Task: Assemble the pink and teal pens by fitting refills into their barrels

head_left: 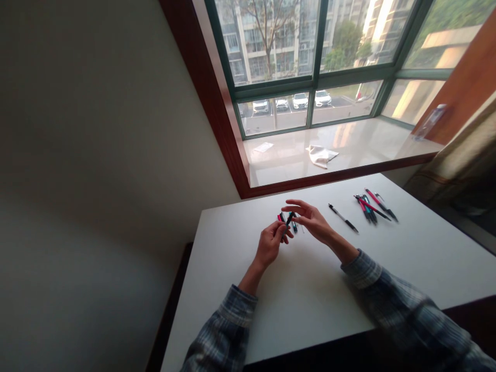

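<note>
Windowsill (277,169) behind table (310,294). Bottle (429,123) at sill's right end. Held pen (289,219) in left hand (268,244), right hand (313,222) just right. Pen cluster (295,227) on table behind hands. Lone pen (343,218) farther right, pen pile (372,208) right of that.

A white table (310,299) stretches before you.
On it, a lone pen (343,218) lies between a pile of pens (373,208) and a smaller, partly hidden cluster (295,226).
</note>
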A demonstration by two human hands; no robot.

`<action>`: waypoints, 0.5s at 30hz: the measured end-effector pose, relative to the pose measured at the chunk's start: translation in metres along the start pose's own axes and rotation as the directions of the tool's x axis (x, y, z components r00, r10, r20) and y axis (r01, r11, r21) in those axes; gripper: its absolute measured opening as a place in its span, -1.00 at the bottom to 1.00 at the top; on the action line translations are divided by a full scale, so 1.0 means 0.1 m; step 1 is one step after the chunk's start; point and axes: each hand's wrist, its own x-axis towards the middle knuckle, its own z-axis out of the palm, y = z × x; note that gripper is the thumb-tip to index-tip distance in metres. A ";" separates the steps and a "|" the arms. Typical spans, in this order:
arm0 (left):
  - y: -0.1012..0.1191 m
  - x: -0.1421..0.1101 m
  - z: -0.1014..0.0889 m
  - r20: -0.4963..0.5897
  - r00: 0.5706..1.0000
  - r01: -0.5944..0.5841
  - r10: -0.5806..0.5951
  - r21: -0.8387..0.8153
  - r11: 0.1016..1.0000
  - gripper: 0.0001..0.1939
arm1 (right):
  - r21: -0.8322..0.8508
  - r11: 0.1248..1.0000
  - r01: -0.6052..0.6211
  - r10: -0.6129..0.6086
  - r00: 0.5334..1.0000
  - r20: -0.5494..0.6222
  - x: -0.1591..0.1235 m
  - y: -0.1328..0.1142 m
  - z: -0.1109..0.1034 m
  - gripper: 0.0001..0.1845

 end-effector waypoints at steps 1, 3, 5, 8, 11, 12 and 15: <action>0.00 0.00 0.00 0.001 1.000 -0.002 0.002 -0.001 1.000 -0.60 | -0.015 1.000 -0.007 0.006 1.000 -0.003 0.00 -0.01 0.01 -0.40; 0.00 0.00 0.00 -0.002 1.000 -0.007 0.007 0.000 1.000 -0.60 | -0.031 0.999 -0.028 0.028 1.000 -0.003 -0.01 -0.01 0.02 -0.42; 0.01 0.00 0.00 -0.002 1.000 -0.010 0.010 0.001 1.000 -0.60 | -0.009 0.999 -0.033 0.033 0.999 0.027 -0.01 -0.01 0.04 -0.40; 0.02 0.00 0.01 -0.001 1.000 -0.017 0.017 0.001 1.000 -0.60 | -0.009 1.000 -0.015 0.015 0.999 0.045 -0.02 0.00 0.04 -0.34; 0.02 0.00 0.01 -0.001 1.000 -0.020 0.020 0.001 1.000 -0.59 | -0.026 0.999 -0.025 0.025 1.000 0.016 -0.01 0.01 0.03 -0.38; 0.02 0.00 0.01 -0.001 1.000 -0.020 0.020 0.000 1.000 -0.59 | -0.021 0.999 -0.025 0.026 1.000 0.015 -0.01 0.02 0.02 -0.37; 0.01 0.00 0.01 -0.001 1.000 -0.022 0.022 -0.002 1.000 -0.58 | -0.044 0.999 -0.010 0.010 1.000 -0.005 -0.01 0.03 0.02 -0.33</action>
